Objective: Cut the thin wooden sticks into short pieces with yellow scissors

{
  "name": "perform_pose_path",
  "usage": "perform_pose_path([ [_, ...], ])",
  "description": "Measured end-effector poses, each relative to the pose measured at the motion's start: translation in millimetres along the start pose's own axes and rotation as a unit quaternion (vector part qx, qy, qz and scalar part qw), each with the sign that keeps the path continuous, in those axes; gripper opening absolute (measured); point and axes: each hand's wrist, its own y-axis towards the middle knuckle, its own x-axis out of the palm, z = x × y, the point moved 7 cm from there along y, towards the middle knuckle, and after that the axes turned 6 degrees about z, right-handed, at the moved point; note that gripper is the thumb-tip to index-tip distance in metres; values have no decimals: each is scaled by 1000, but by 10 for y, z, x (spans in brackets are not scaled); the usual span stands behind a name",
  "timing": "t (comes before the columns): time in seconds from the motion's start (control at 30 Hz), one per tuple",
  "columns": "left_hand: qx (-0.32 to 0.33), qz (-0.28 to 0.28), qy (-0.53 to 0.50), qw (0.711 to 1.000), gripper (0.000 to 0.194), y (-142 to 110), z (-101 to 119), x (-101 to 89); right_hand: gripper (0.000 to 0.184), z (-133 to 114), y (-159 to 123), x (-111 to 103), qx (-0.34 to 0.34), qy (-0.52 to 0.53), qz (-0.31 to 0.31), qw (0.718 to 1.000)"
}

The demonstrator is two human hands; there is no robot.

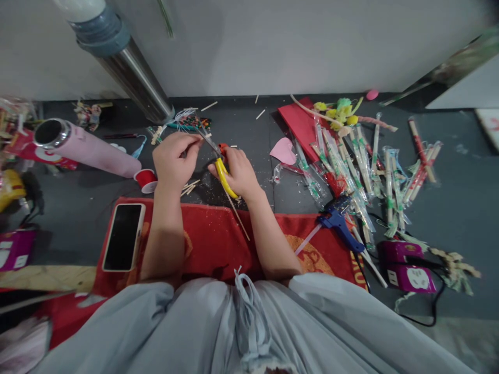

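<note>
My right hand (240, 174) grips a pair of scissors (223, 178) with a yellow handle; their blades point up and to the left. At the blades' tip, my left hand (175, 158) is closed in a pinch. Whatever sits between its fingertips is too small to make out. Short cut wooden sticks (189, 187) lie on the dark table below my left hand, with crumbs scattered around. One long thin stick (237, 215) slants from beneath the scissors onto the red cloth (210, 228). Beyond my hands is a small bundle of white strands (186, 120).
Left stand a steel flask (140, 78), a pink bottle (89, 148), a red cup (146, 181) and a phone (123, 237). Right are wrapped chopsticks (343, 156), a pink paper heart (284, 151), a blue glue gun (341, 224) and a purple box (407, 265) with a black cable.
</note>
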Motion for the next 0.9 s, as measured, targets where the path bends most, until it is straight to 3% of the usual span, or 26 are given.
perform_pose_path([
  [0.2,-2,5,-19,1000,19,0,-29,6,67,0,4,40,15,0,-16,1000],
  [0.43,-8,12,-29,999,18,5,-72,13,65,3,7,40,15,-8,10,1000],
  [0.77,-6,-28,-11,1000,21,-22,-93,69,69,-46,-9,57,48,19,4,999],
  [0.9,11,-15,-37,999,19,-20,-88,52,65,-57,-9,64,61,19,2,998],
])
